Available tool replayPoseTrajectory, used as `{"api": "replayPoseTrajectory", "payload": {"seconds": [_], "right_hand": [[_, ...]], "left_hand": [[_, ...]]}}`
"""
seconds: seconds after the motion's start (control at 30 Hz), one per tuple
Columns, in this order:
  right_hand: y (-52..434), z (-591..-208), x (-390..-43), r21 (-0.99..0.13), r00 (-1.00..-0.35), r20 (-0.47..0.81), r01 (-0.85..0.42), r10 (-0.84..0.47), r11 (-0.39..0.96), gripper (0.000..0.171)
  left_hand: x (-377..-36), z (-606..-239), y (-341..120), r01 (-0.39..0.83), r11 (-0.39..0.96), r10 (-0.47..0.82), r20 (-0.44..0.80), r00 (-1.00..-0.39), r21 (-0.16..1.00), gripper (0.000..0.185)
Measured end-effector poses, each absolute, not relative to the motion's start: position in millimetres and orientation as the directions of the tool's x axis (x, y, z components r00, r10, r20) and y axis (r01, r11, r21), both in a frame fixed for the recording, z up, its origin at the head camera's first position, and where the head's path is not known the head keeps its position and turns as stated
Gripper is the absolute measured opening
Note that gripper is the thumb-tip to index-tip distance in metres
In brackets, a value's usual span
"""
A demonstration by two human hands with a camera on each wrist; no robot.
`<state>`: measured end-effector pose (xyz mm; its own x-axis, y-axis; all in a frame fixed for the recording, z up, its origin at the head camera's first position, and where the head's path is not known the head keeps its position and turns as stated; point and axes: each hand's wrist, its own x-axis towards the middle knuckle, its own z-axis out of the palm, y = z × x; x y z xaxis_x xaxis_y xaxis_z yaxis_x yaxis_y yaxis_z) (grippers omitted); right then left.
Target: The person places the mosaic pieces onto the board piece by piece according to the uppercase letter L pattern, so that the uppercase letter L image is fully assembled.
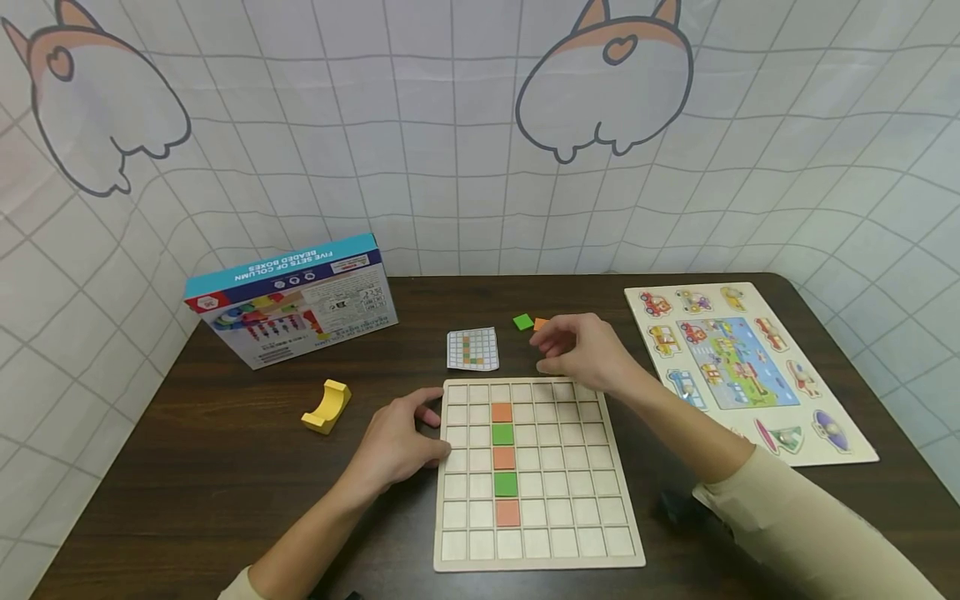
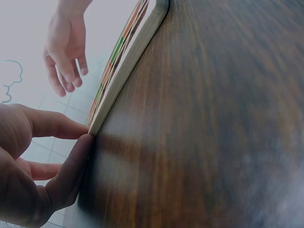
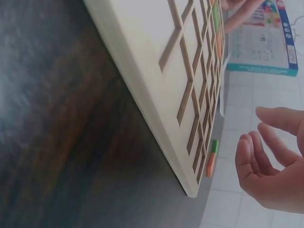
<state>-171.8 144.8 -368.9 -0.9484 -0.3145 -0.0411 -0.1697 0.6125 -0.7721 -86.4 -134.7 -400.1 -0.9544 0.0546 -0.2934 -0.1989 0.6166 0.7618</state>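
In the frame's lower centre, the left hand (image 1: 397, 442), fingers spread, touches the left edge of the wooden grid board (image 1: 531, 484). The right hand (image 1: 583, 352), loosely bent and holding nothing, hovers at its top edge near the green tile (image 1: 522, 322). Dark tabletop (image 1: 187, 475) separates board from yellow arched block (image 1: 332, 407), left; grid-patterned curtain (image 1: 450, 175) behind.

Head pic bright w/ soft shadows; wrist pics hazy, bit blurry, glare on tabletop (image 2: 213, 118)
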Motion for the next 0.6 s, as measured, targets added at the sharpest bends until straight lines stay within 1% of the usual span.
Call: {"api": "replayPoseTrajectory", "payload": {"seconds": [0.6], "right_hand": [[147, -375, -195, -0.777, -0.948, -0.014, -0.189, -0.317, 0.600, 0.030]], "left_hand": [[-88, -402, -135, -0.201, 0.612, 0.055, -0.295, -0.954, 0.765, 0.077]]}}
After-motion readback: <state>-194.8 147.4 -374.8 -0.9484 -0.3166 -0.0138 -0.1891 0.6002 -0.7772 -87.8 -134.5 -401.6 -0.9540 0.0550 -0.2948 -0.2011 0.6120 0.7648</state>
